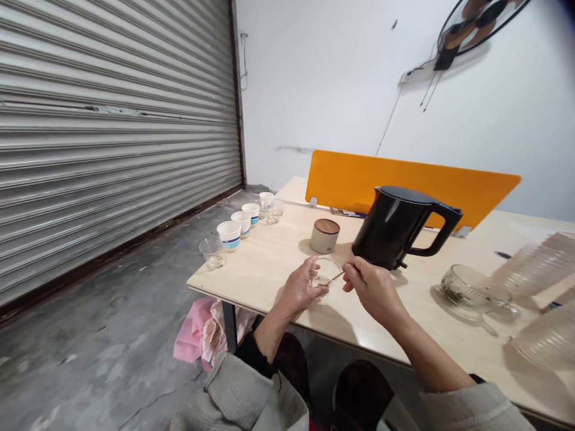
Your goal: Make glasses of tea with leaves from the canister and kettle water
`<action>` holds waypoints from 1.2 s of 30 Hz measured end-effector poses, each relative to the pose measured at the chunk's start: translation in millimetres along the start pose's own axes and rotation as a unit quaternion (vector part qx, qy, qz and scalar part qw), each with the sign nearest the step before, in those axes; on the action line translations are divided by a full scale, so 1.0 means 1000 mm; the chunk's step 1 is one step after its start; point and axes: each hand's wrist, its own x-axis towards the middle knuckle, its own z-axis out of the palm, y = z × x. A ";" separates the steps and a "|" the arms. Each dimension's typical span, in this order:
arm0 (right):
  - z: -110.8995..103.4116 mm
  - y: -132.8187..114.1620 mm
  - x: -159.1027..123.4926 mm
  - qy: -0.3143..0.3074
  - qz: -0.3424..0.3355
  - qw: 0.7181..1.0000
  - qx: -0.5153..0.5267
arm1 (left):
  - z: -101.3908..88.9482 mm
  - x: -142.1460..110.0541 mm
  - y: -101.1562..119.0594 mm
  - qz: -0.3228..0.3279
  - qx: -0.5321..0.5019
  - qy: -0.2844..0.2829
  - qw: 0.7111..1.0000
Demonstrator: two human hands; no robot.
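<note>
The left hand [302, 284] reached up from the near edge of the table [265, 272], its forearm slanting far and rightward out of a pushed-back sleeve. Its fingers were curved around the left side of a small clear cup [327, 267], clamped on it, with the thumb along the near side. The right hand [367, 284] came in from the near right, its forearm running far and leftward, the back of the hand turned up and the wrist almost straight. Its thumb and fingers were pinched together on a thin stick-like utensil [336, 277], which sloped down to the left into the cup.

The cup was near the table's front edge, between the two hands; whether its base touched the tabletop could not be told. Just beyond it stood a pale canister [324, 238] with a wooden lid, and to the far right of that a black kettle [387, 224]. Paper cups [229, 234] lined the left edge.
</note>
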 end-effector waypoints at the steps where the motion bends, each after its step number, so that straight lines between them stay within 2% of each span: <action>1: -0.001 0.000 -0.001 0.001 0.006 1.000 0.015 | 0.000 0.000 0.000 -0.001 0.002 -0.001 1.000; 5: 0.000 0.002 -0.002 0.059 0.033 0.995 0.068 | -0.001 -0.001 0.002 0.005 0.010 0.002 1.000; 8: 0.004 0.006 -0.001 0.095 0.027 0.993 0.069 | -0.001 0.000 0.002 0.010 0.012 0.001 1.000; 15: 0.003 0.006 -0.002 0.013 -0.002 0.999 0.036 | -0.001 0.001 0.002 0.002 0.018 0.003 1.000; 24: 0.008 0.000 -0.006 0.009 -0.038 0.999 0.023 | 0.000 -0.001 0.003 -0.005 0.009 0.012 1.000; 31: -0.002 0.004 -0.009 0.075 0.017 0.995 0.069 | 0.000 0.000 -0.002 -0.005 0.011 0.022 1.000; 34: -0.007 0.008 -0.013 0.129 0.056 0.980 0.138 | 0.001 0.001 -0.004 -0.011 0.004 0.021 1.000; 36: -0.009 0.012 -0.016 0.163 0.072 0.962 0.209 | 0.001 0.001 -0.005 -0.013 0.001 0.018 1.000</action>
